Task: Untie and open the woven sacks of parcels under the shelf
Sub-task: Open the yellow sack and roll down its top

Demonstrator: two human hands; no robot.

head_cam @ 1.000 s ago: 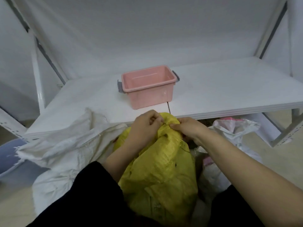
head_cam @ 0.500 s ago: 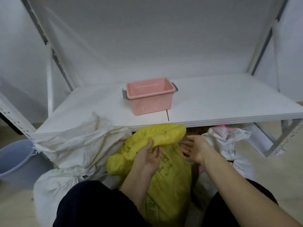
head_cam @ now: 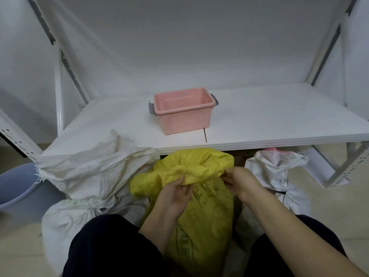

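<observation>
Under the shelf's (head_cam: 259, 141) front edge, at 6 o'clock in the view, the yellow sack (head_cam: 203, 216) stands between the person's knees, its loosened mouth bunched and flopped over. The left hand (head_cam: 175, 193) grips a fold of that mouth. The right hand (head_cam: 240, 183) curls its fingers at the mouth's 3 o'clock side; whether it pinches fabric I cannot tell. The step looks like opening the mouth, so next both hands should draw the rim apart. The white sack (head_cam: 89, 176) at 9 o'clock and the smaller white sack (head_cam: 277, 172) at 3 o'clock look tied.
</observation>
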